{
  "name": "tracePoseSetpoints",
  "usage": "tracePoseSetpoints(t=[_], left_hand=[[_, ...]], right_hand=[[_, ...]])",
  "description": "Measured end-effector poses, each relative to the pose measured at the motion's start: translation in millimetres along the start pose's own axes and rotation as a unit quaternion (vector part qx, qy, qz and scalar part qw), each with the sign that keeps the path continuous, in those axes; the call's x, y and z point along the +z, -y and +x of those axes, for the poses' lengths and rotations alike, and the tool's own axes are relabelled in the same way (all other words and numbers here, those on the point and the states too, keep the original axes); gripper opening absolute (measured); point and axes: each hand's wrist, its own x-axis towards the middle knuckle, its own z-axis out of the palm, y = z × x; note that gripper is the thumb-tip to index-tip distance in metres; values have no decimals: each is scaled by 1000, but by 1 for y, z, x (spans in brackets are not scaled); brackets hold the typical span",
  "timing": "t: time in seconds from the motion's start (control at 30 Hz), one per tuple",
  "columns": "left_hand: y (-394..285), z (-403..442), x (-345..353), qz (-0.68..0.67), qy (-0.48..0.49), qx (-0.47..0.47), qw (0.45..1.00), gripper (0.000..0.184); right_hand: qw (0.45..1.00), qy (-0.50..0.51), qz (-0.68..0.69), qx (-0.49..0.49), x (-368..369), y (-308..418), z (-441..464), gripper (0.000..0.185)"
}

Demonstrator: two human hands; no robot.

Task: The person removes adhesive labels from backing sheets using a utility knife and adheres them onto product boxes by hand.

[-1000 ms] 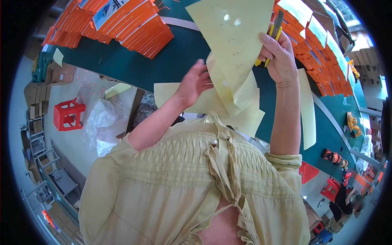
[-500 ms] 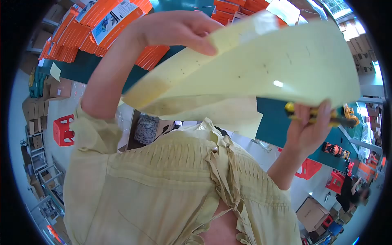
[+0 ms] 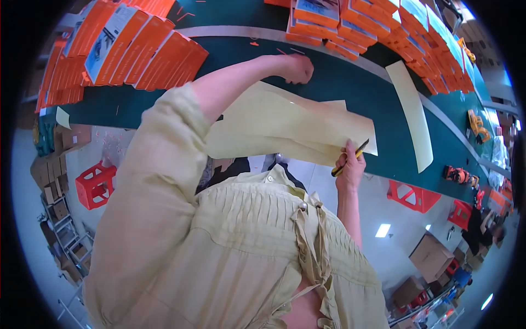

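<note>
My right hand [image 3: 350,167] is closed around a yellow-and-black utility knife [image 3: 338,169], its dark tip pointing up and to the right. The fingers are at the right end of the pale yellow sheets [image 3: 274,123], which overlap along the table's near edge. Whether that hand also pinches a sheet, I cannot tell. Beyond the sheets, my left hand [image 3: 298,68] is curled into a fist above the green table; anything inside it is hidden. A curved strip of pale yellow sheet [image 3: 411,115] lies apart on the right.
Stacks of orange boxes [image 3: 148,49] stand at the left, and more orange boxes [image 3: 378,22] are piled at the back right. Thin red scraps lie on the green table [image 3: 230,46]. Red stools [image 3: 413,196] are on the floor beyond the near edge.
The large pale yellow sheet held up between both hands is no longer raised. Both hands are lower over the table, the left now a fist. A strip now shows on the right.
</note>
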Motion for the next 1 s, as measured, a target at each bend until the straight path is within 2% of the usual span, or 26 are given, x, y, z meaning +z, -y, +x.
tracePoseSetpoints(t=[0.03, 0.07, 0.1, 0.17, 0.2, 0.23, 0.3, 0.37, 0.43, 0.47, 0.6, 0.7, 0.83, 1.0], left_hand=[[5, -11, 5, 38, -130, 77, 988, 17], [8, -25, 15, 44, -285, 120, 950, 15], [11, -44, 26, 50, -435, 158, 885, 15], [12, -96, 44, 58, -515, 164, 840, 23], [15, -120, 62, 83, -521, 155, 835, 28], [18, -143, 84, 109, -527, 146, 830, 34], [27, -176, 131, 122, -467, 113, 869, 41], [25, -188, 163, 115, -448, 68, 884, 44], [25, -187, 185, 104, -444, 34, 889, 54], [24, -181, 192, 89, -457, 19, 885, 54], [20, -162, 206, 39, -502, -43, 863, 56], [22, -148, 210, 17, -541, -82, 837, 55], [26, -134, 222, 21, -559, -111, 821, 53], [27, -127, 228, 40, -566, -131, 813, 52]], right_hand=[[1000, -1, -16, 2, -2, 0, 0, 29], [999, 1, -33, 3, -2, 1, 1, 29], [997, -4, -74, 33, -3, 5, -5, 31], [987, -4, -125, 99, -17, 9, -19, 33], [979, -2, -152, 132, -24, 12, -25, 35], [976, -13, -181, 116, -28, 17, -32, 38], [959, -8, -268, 89, -33, 30, -38, 41], [906, 74, -404, -101, -20, 37, -24, 36], [827, 178, -486, -218, 22, 56, -17, 30], [791, 241, -508, -240, 62, 72, -20, 28], [695, 474, -496, -216, 166, 68, 8, 18], [580, 510, -575, -271, 215, 49, 30, 16], [514, 464, -649, -316, 246, 32, 42, 18], [475, 443, -689, -322, 253, 25, 45, 16]])
